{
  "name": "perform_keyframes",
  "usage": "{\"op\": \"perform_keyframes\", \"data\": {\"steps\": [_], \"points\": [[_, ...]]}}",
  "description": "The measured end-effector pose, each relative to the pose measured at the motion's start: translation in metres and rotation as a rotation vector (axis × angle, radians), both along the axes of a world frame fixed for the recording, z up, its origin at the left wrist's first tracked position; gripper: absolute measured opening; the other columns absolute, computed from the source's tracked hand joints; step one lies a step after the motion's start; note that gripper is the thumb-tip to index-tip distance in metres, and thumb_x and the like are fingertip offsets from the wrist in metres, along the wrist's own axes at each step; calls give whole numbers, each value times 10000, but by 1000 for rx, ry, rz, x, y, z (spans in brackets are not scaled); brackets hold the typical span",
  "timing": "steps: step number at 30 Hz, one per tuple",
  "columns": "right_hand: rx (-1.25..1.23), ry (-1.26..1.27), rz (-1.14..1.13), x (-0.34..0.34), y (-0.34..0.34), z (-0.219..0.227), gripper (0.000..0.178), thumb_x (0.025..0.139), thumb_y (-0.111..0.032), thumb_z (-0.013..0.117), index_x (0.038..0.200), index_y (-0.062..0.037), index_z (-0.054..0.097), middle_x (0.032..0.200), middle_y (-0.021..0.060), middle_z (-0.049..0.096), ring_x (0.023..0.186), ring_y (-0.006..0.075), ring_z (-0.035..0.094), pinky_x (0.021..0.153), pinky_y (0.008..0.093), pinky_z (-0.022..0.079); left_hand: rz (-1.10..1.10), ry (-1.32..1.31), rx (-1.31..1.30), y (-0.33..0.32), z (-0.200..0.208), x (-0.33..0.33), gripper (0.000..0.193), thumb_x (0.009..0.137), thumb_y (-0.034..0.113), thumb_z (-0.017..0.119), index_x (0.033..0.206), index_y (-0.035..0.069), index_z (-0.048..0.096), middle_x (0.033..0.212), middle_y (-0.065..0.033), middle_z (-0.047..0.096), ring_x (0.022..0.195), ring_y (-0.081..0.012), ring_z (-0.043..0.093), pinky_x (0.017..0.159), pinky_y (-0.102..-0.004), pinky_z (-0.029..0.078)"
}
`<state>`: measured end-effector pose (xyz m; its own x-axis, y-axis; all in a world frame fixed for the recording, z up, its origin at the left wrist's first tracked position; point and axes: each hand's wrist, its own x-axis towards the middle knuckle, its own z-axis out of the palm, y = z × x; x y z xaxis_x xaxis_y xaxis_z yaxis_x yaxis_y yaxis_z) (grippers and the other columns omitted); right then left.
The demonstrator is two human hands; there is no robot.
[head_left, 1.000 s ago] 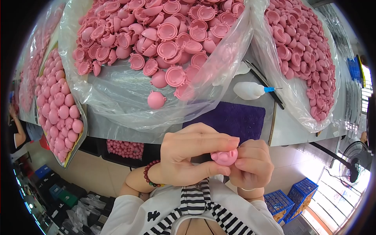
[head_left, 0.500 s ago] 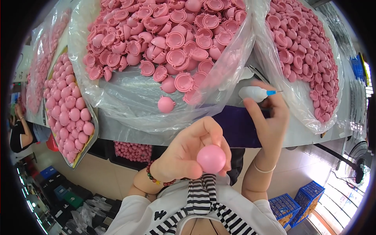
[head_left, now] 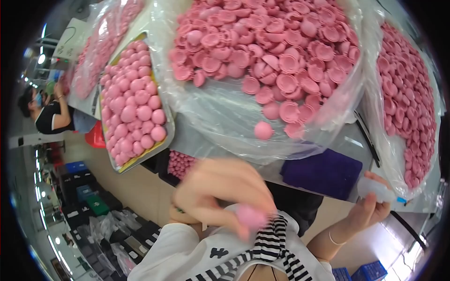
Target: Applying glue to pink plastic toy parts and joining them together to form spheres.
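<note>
My left hand (head_left: 220,185), smeared by motion, is in front of my chest. A pink plastic ball (head_left: 252,217) is pinched between its thumb and fingers. Off to the right, beyond the table's near edge, my right hand (head_left: 364,213) is closed around a white squeeze bottle (head_left: 376,190) with a blue needle tip (head_left: 401,200). Between the hands lies a folded dark purple cloth (head_left: 323,171) on the table's edge. A single pink ball (head_left: 263,130) sits at the front of a heap of pink half shells (head_left: 262,47) on clear plastic sheeting (head_left: 211,126).
On the left, a metal tray (head_left: 169,133) is filled with pink balls. Another plastic-covered heap of shells (head_left: 407,93) lies on the right, beside a black tool (head_left: 368,140). Pink balls (head_left: 180,164) fill a bin below the table. A co-worker (head_left: 52,112) sits far left.
The view has swung left, so the table has shifted rightward in it. My right hand has moved right and lower with the bottle. My left hand still holds the ball and is now blurred.
</note>
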<state>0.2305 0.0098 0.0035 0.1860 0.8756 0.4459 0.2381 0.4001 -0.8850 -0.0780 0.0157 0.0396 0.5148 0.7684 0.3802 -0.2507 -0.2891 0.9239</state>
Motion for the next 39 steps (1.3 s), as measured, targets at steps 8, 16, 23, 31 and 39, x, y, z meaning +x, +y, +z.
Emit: {"op": "perform_keyframes", "data": {"steps": [8, 16, 23, 31, 39], "points": [[-129, -28, -9, -8, -3, 2, 361, 730, -224, 636, 900, 79, 537, 820, 195, 594, 735, 227, 583, 651, 276, 443, 1630, 1160, 405, 10, 14, -126, 267, 752, 90, 600, 1007, 12, 588, 970, -115, 616, 907, -233, 578, 816, -338, 424], [-62, -59, 46, -17, -3, 8, 357, 732, -231, 643, 896, 68, 535, 803, 184, 594, 709, 212, 574, 616, 271, 435, 1225, 1343, 498, 46, -20, -59, 244, 708, 89, 631, 943, 28, 603, 942, -125, 610, 871, -284, 536, 787, -355, 410], [-42, -38, 65, -13, -7, 4, 396, 734, -288, 641, 885, 62, 536, 765, 184, 599, 649, 189, 538, 551, 255, 392, 1452, 875, 199, 34, -7, -33, 270, 678, 47, 675, 942, 53, 623, 782, -50, 619, 637, -156, 527, 588, -262, 430], [-8, -52, 178, -58, -3, 16, 381, 649, -306, 681, 783, 36, 577, 682, 146, 624, 530, 207, 553, 500, 259, 390, 1277, 772, 99, 40, -22, 2, 294, 682, 59, 685, 965, 55, 607, 747, -46, 591, 558, -124, 526, 514, -233, 443], [-90, 147, 262, -55, -3, 11, 385, 681, -303, 666, 842, 28, 554, 783, 193, 628, 562, 161, 512, 518, 254, 384, 867, 179, -68, 7, -9, 23, 200, 768, 23, 607, 953, -49, 589, 877, -88, 544, 711, -116, 538, 643, -222, 434]]}}
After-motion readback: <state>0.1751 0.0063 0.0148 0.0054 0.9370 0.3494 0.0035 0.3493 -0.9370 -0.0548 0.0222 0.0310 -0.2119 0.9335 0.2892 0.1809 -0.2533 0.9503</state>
